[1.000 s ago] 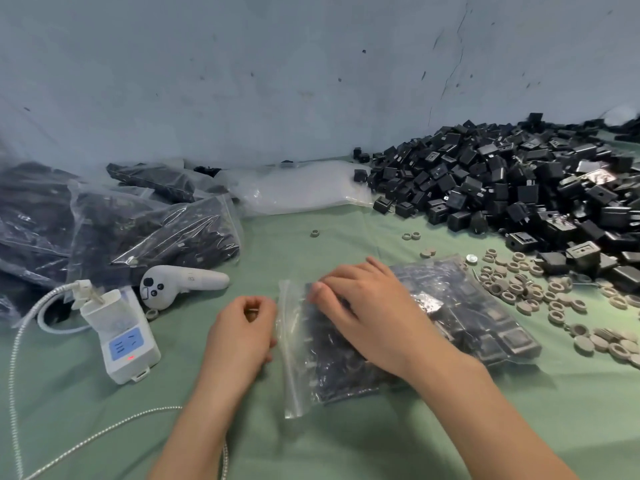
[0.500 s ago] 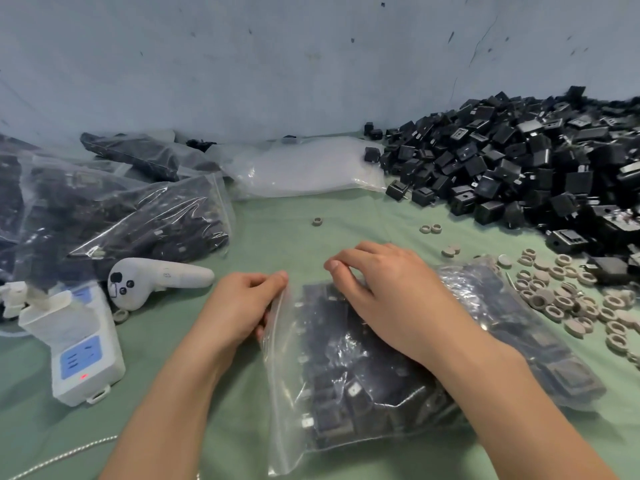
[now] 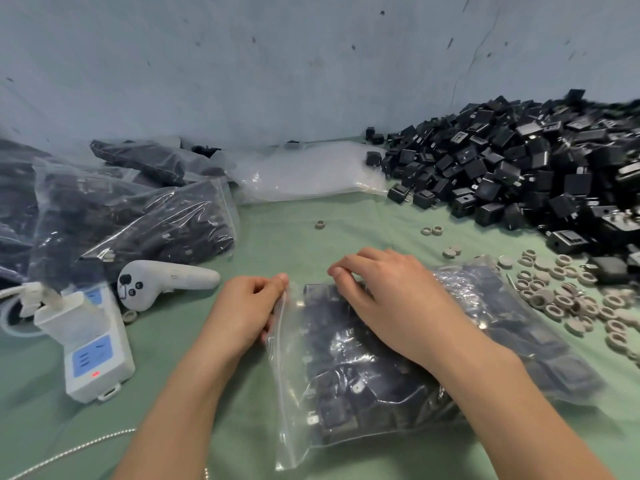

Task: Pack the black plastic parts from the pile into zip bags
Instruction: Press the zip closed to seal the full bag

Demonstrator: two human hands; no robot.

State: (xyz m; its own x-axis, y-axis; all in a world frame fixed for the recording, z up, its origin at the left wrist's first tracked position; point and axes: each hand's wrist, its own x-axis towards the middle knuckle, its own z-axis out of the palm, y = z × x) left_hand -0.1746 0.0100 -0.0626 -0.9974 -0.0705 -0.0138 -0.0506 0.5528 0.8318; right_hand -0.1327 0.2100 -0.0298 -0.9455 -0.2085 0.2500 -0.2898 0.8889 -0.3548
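1. Step judged: closing of a filled bag (image 3: 363, 386). Black parts are seen through the plastic, packed thick.
2. The bag is laid flat on the cloth (image 3: 294, 237), directly under the right hand (image 3: 394, 306) and just right of the left hand (image 3: 247, 306).
3. Left hand: fingers are curled, and the far end of the zip strip (image 3: 278, 393) is pinched at the fingertips.
4. Right hand: the palm is rested on the bag's body and the fingers are bent over its far edge. Whether plastic is pinched between thumb and fingertips cannot be told.
5. Key relation: the strip is run along the bag's left edge, from the left fingertips straight back toward the body. Its long axis is thus far-to-near (not left-to-right).
6. The left hand is the nearer one, already touching the strip. The right hand is set to the strip's right, apart from it.
7. Whether the strip is pressed closed anywhere along its length cannot be told, because glare and creases hide the seam.
8. Judgement: a pinch drawn along the strip toward the body is called for, with the bag held down by the right hand so it is not dragged.
9. Risk judged: a part lodged near the mouth could keep the seam from mating.
10. The pile (image 3: 502, 168) is noted beyond and to the right of the right hand, well apart from it. Much is left unpacked.
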